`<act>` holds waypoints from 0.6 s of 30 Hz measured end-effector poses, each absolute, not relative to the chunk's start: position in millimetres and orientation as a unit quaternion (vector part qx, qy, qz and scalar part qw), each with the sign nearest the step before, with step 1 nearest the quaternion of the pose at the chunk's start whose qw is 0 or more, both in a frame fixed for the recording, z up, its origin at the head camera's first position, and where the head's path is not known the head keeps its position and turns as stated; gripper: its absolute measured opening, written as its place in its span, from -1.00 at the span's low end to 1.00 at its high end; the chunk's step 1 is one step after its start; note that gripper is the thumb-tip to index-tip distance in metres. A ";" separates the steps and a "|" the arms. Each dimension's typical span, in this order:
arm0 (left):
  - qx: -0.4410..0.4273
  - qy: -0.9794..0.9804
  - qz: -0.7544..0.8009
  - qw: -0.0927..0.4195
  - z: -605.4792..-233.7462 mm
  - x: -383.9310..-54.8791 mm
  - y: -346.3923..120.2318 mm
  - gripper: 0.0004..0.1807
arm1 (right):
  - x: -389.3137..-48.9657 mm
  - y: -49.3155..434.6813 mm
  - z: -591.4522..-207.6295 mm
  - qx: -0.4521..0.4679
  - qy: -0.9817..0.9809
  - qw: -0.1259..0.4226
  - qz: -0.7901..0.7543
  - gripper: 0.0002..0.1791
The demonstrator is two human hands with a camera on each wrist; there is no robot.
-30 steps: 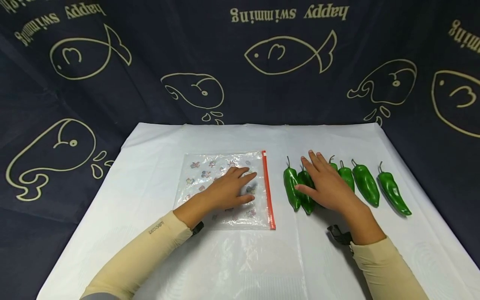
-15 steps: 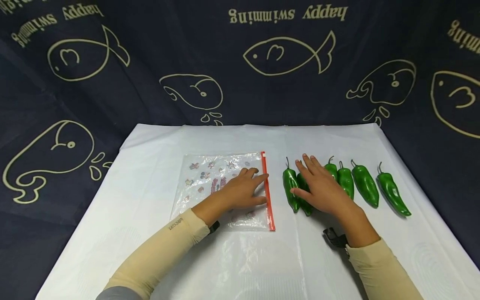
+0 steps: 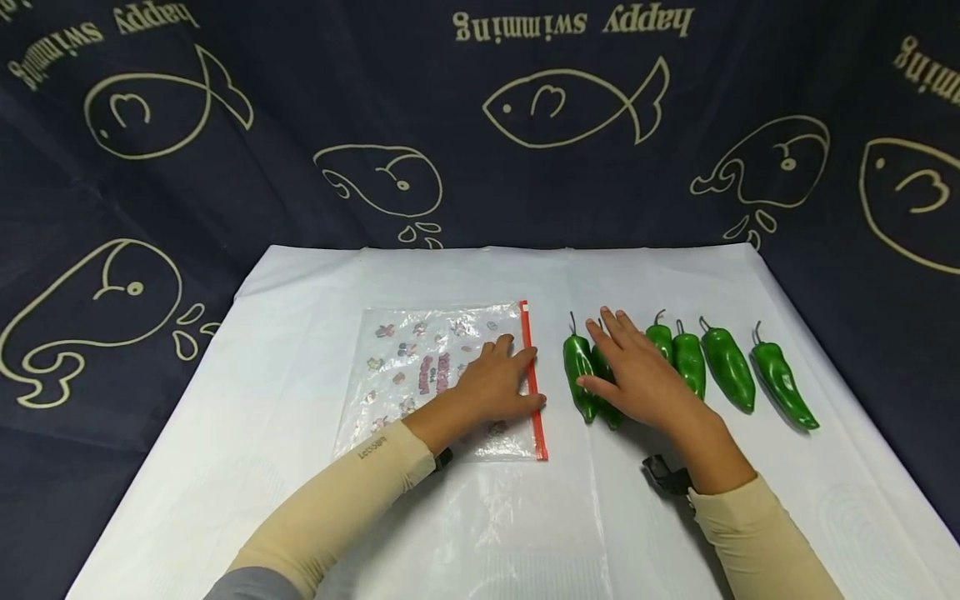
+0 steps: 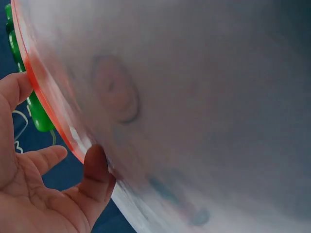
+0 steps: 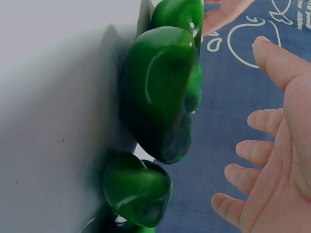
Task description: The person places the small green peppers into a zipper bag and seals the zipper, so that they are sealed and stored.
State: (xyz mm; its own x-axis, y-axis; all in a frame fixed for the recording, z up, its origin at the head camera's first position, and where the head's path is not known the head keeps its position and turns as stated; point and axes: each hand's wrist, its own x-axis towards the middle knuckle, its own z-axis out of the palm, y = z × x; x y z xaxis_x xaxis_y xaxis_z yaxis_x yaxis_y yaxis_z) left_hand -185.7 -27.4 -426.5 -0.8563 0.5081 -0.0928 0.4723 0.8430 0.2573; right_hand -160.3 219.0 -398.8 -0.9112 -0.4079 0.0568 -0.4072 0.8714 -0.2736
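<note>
A clear zip bag point(image 3: 420, 333) with small cartoon prints lies flat, its red zip edge point(image 3: 538, 433) to the right. My left hand point(image 3: 487, 385) is over the bag's right part, fingers spread, thumb and forefinger reaching the red edge. In the left wrist view, the thumb point(image 4: 19, 90) overlaps the red strip. To the right, several long green peppers point(image 3: 580, 375) with thin stems lie in a row. My right hand point(image 3: 645, 379) hovers palm down over the row's left part, partly hiding some of them. Its fingers are extended and stand apart from the peppers point(image 5: 155, 87) in the right wrist view.
A white cloth point(image 3: 300, 317) covers the table. Behind and beside it hangs a dark blue curtain point(image 3: 450, 83) with fish and whale outlines. Each wrist carries a small black camera mount point(image 3: 663, 477).
My left hand has slid right, from the middle of the bag to its red zip edge. My right hand has shifted slightly left over the peppers. Bag and peppers keep their places.
</note>
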 end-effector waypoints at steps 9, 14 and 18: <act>0.287 0.942 0.141 0.104 -423.8 -186.5 -41.8 -0.26 | -159.8 213.8 -398.1 -0.220 0.964 0.002 -0.147 -0.03; 0.300 0.938 0.149 0.095 -421.4 -186.4 -44.7 -0.30 | -160.3 206.7 -399.3 -0.237 0.961 -0.006 -0.144 -0.07; 0.302 0.937 0.150 0.087 -422.6 -186.4 -46.1 -0.34 | -161.8 200.5 -400.3 -0.254 0.958 -0.011 -0.134 -0.10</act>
